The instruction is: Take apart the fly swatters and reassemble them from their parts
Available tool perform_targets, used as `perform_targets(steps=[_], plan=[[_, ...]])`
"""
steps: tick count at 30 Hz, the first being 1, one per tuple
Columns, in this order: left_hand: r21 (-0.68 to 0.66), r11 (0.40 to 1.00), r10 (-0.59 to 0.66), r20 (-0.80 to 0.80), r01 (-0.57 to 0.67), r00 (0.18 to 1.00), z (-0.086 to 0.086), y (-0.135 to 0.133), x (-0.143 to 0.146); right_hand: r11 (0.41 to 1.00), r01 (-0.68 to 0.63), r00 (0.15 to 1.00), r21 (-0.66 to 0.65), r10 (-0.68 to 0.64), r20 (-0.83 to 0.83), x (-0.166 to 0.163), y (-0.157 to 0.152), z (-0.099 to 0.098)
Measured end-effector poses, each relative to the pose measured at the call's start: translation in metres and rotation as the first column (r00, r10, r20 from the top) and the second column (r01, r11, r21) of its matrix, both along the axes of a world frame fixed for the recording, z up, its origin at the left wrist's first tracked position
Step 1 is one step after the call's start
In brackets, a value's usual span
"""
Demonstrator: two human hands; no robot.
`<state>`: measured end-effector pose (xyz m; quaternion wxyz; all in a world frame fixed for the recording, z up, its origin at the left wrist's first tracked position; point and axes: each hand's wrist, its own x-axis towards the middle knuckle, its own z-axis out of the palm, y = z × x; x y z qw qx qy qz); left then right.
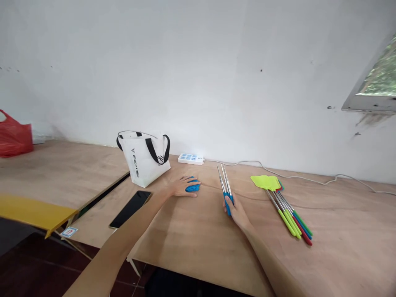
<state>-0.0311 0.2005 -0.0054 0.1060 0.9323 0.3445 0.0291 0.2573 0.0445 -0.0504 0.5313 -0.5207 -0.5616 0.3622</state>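
My left hand point(182, 187) rests on the tabletop with its fingers spread over a small blue item point(193, 187); the fingers partly cover it, and its kind is hard to make out. Wrapped around the blue handles point(228, 202) of several thin metal rods point(224, 177) is my right hand point(236, 208). The rods point away from me and a little upward, with no swatter heads visible on their tips. To the right of that hand lies a pile of fly swatters point(281, 206), with a yellow-green head point(265, 182) on top and yellow-green, red, blue and green grips.
A white tote bag point(145, 165) with black handles stands at the back left, near a white power strip point(191, 159). Its cable point(297, 177) runs along the wall. A black phone point(131, 209) lies by my left forearm. Far left, a red plastic bag point(14, 138) sits beyond a table gap.
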Motion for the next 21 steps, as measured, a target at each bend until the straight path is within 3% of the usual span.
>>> perform_targets(steps=[5,10,13,15,18,20,21], plan=[[0.113,0.989,0.092,0.047,-0.097,0.995,-0.011,0.001,0.008,1.000,0.008,0.998,0.021,-0.010,0.057,0.000,-0.003,-0.001],[0.095,0.988,0.106,0.124,-0.118,0.987,-0.012,-0.005,0.011,1.000,0.021,0.987,0.021,-0.024,0.157,0.000,-0.002,-0.001],[0.115,0.966,0.219,0.110,-0.231,0.970,-0.015,-0.012,0.019,0.998,0.063,0.963,0.015,-0.065,0.261,-0.001,-0.002,0.000],[0.152,0.902,0.389,0.118,-0.403,0.914,-0.018,-0.018,0.029,0.994,0.112,0.923,0.011,-0.108,0.370,0.001,-0.002,0.002],[0.184,0.683,0.688,0.164,-0.707,0.707,-0.022,-0.030,0.043,0.977,0.215,0.780,-0.004,-0.169,0.602,0.009,-0.003,0.006],[0.180,0.583,0.780,0.151,-0.793,0.608,-0.021,-0.035,0.050,0.962,0.273,0.665,-0.005,-0.185,0.724,0.015,-0.005,0.008],[0.167,0.576,0.793,0.123,-0.800,0.597,-0.019,-0.036,0.052,0.956,0.292,0.619,-0.001,-0.188,0.763,0.018,-0.006,0.009]])
